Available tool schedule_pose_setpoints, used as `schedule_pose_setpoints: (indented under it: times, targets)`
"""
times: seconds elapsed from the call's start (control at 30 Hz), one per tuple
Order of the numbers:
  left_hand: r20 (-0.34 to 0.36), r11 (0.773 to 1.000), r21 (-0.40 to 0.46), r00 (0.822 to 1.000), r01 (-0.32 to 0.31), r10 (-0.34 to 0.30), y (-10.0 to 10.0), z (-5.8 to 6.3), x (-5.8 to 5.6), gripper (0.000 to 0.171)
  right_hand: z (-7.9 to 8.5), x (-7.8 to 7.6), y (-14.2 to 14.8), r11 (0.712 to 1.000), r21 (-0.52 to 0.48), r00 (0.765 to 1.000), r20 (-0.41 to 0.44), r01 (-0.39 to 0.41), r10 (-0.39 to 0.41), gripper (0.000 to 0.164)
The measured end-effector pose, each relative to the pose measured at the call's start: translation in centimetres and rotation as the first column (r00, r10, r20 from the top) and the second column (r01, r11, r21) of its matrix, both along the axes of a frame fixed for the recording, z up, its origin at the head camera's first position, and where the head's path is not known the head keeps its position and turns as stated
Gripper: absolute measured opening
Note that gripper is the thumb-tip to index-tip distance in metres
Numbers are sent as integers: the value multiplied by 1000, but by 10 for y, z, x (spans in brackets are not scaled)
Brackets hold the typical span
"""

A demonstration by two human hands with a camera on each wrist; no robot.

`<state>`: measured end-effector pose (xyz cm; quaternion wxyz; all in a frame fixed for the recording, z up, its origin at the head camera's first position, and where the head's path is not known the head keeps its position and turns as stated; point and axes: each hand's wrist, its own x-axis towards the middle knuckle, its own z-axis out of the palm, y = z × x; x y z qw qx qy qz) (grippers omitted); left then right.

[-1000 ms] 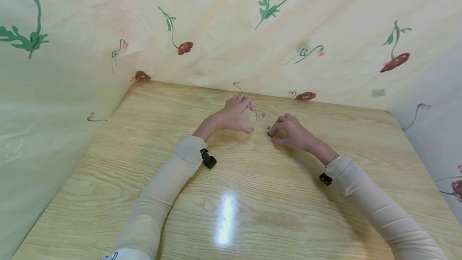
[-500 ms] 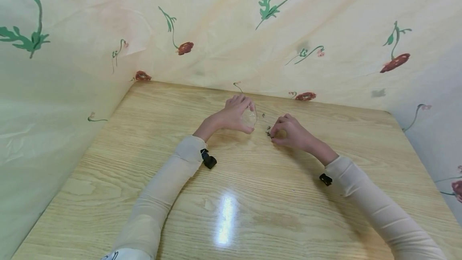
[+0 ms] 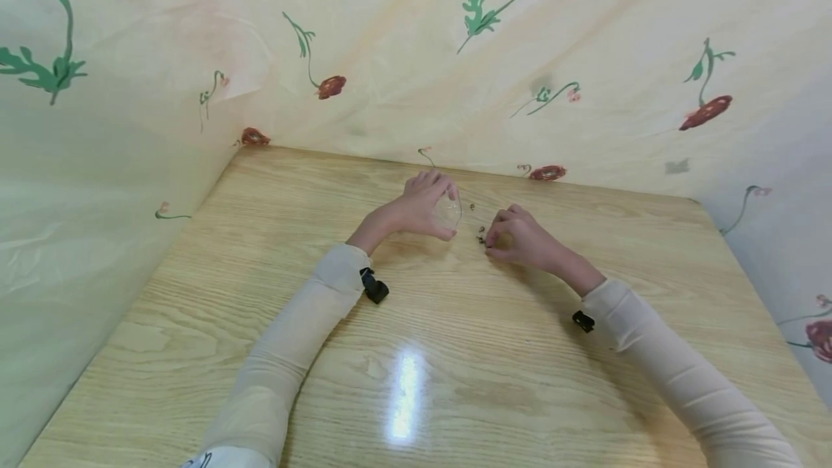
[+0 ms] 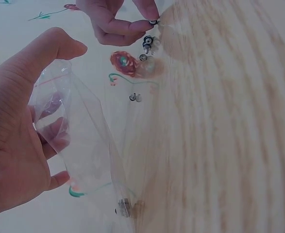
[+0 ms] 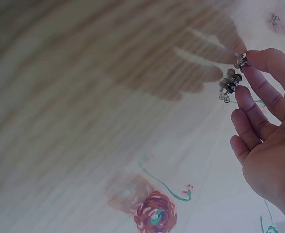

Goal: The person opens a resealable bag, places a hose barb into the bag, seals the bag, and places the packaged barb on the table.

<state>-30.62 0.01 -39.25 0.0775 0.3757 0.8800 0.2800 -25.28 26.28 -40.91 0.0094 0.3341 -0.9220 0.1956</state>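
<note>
My left hand (image 3: 425,204) holds a clear plastic bag (image 4: 91,126), thumb and fingers spread round its mouth. A red line runs near the bag's top, and a small dark metal piece (image 4: 124,208) shows through its lower end. To the right, my right hand (image 3: 523,238) is down at the table, its thumb and index finger pinching a small dark-and-silver metal piece (image 5: 241,61). Close by its fingertips lie several similar small metal pieces (image 5: 230,81). One more metal piece (image 3: 472,206) sits apart, between the hands and farther back.
The wood-grain table (image 3: 416,309) is glossy and mirrors hands and pieces. A cream flowered cloth (image 3: 390,56) hangs along the back and both sides of it. Black camera straps (image 3: 375,286) sit at the sleeve cuffs.
The view has shifted very slightly. Both hands keep nearly the same places, the left on the bag and the right at the small metal pieces.
</note>
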Motion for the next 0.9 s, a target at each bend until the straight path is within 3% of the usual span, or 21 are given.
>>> schedule_pose_setpoints:
  times: [0.9]
  targets:
    - [-27,1000,3,999,-22,22,0,1,1,56,5,-1,-1,999,-4,998,52,35,-35,5]
